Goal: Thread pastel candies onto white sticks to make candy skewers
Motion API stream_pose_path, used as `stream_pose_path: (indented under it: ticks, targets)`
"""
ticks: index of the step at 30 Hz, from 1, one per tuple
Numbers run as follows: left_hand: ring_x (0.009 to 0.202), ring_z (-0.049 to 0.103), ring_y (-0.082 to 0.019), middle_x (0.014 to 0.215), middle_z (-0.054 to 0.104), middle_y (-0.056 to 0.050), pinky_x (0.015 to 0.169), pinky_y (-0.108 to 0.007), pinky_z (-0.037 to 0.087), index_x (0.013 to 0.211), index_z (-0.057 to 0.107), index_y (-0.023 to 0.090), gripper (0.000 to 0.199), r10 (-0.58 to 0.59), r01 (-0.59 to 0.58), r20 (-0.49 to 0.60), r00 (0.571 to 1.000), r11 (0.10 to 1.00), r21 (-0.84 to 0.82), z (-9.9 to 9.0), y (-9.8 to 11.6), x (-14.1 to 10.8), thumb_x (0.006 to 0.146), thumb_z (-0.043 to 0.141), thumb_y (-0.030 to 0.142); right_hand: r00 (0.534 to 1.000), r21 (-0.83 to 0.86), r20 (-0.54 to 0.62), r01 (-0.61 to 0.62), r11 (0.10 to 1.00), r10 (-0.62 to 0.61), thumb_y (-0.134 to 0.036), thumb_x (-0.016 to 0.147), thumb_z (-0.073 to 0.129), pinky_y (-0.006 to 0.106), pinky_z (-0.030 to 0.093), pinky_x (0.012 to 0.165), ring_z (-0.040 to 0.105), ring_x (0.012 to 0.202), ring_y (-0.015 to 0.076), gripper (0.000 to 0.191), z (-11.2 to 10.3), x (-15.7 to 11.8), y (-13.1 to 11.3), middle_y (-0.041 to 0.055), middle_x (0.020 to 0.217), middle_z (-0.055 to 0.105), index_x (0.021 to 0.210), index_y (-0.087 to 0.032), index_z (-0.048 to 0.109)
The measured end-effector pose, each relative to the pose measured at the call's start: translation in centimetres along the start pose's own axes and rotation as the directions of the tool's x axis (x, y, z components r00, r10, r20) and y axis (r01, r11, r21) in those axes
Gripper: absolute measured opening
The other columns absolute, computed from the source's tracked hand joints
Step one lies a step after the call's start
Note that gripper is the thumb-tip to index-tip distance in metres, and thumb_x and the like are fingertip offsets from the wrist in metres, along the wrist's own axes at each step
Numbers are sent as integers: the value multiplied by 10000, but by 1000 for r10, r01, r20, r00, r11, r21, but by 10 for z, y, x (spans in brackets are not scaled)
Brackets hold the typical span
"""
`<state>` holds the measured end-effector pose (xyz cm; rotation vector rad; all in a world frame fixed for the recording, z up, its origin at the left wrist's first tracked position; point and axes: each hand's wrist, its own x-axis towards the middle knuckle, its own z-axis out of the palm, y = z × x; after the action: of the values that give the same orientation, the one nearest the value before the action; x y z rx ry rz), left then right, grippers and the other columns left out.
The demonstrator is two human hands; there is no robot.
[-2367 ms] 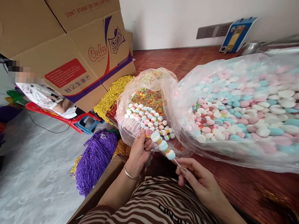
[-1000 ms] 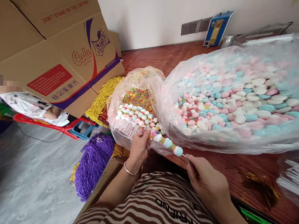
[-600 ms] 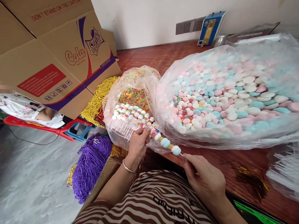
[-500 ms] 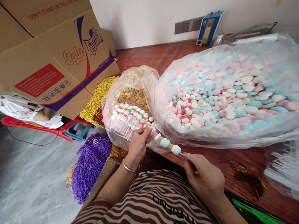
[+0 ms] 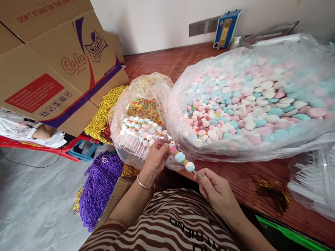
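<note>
A skewer of marshmallows and small coloured candies (image 5: 180, 157) slants between my hands, a pink and white piece at its upper left end. My left hand (image 5: 157, 155) pinches that upper end. The fingers of my right hand (image 5: 209, 183) are closed on the white stick at the lower end. Just beyond my left hand, several finished-looking skewers (image 5: 140, 129) lie on an open plastic bag of small coloured rings (image 5: 146, 108). To the right, a large clear bag holds pink, white and blue marshmallows (image 5: 249, 125).
A cardboard carton (image 5: 55, 54) stands left of the red-brown table (image 5: 148, 62). Gold beads (image 5: 106, 106) and purple beads (image 5: 99, 189) hang at the table's left. White sticks (image 5: 311, 183), gold tinsel (image 5: 272, 194) and a blue box (image 5: 228, 29) lie farther right. A person's arm (image 5: 43, 131) shows at far left.
My right hand has moved a little left with the skewer's lower end. My left hand now covers less of the row of skewers behind it. The whole view has shifted slightly.
</note>
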<state>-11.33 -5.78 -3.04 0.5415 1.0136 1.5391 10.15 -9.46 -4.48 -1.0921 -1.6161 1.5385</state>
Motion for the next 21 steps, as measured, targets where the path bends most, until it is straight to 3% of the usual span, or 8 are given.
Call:
stream_pose_path:
  ticks: [3, 6, 7, 9, 12, 15, 18, 21]
  targets:
    - [833, 754, -184, 951, 775, -45, 769, -281, 589, 1151, 728, 207, 594, -75, 80, 99, 992, 996, -45, 9, 2, -3, 625, 955, 361, 999, 84, 29, -41, 996, 39, -497, 1049, 397, 231, 285, 409, 376, 388, 95, 383, 8, 1, 0, -78, 489, 469, 864, -206, 563]
    - [890, 758, -189, 983, 781, -56, 839, -284, 591, 1081, 735, 179, 484, -92, 98, 80, 993, 993, -69, 20, -3, -5, 667, 933, 334, 987, -54, -113, 104, 993, -110, -408, 1054, 437, 232, 333, 416, 472, 406, 100, 273, 15, 4, 4, -48, 580, 578, 904, -211, 552]
    - [897, 758, -190, 988, 782, -58, 849, -285, 591, 1034, 739, 172, 441, -102, 107, 69, 992, 992, -72, 23, -5, -6, 673, 929, 338, 955, -187, -184, 197, 962, -231, -360, 1048, 459, 238, 366, 448, 522, 446, 111, 227, 16, 6, 6, -30, 615, 613, 916, -208, 563]
    - [912, 758, -198, 993, 783, -60, 859, -295, 593, 991, 736, 167, 396, -134, 139, 67, 989, 988, -74, 29, -11, -9, 693, 914, 356, 826, -505, -242, 341, 793, -509, -274, 1035, 488, 264, 404, 519, 579, 522, 142, 165, 16, 9, 12, -2, 643, 646, 939, -198, 598]
    - [960, 756, -235, 989, 782, -83, 878, -331, 592, 1006, 728, 155, 411, -186, 194, 113, 976, 979, -60, 33, -13, -14, 716, 898, 392, 666, -757, -163, 389, 525, -728, -212, 1032, 501, 299, 416, 575, 582, 559, 168, 140, 11, 14, 18, 23, 665, 674, 981, -177, 626]
    - [1131, 709, -294, 1180, 748, -132, 952, -392, 574, 1154, 702, 162, 565, -190, 207, 180, 965, 975, -80, 33, -4, -11, 720, 881, 476, 642, -764, -171, 393, 512, -747, -196, 1032, 521, 293, 442, 617, 600, 599, 164, 106, 6, 14, 20, 43, 745, 718, 1025, -162, 621]
    - [1253, 642, -287, 1354, 671, -112, 1031, -417, 538, 1268, 654, 211, 619, -51, 84, 161, 986, 975, -208, 30, 10, 0, 772, 821, 541, 629, -770, -164, 400, 497, -760, -176, 1012, 563, 297, 433, 612, 580, 589, 163, 57, 2, 13, 19, 38, 735, 714, 1017, -161, 618]
    - [1126, 693, -207, 1157, 730, -51, 1042, -389, 528, 1259, 657, 236, 438, 35, -15, 64, 997, 956, -292, 31, 19, 11, 876, 758, 423, 607, -800, -84, 432, 417, -790, -135, 996, 569, 317, 407, 600, 555, 558, 164, 59, -1, 13, 17, 21, 667, 681, 1013, -156, 621]
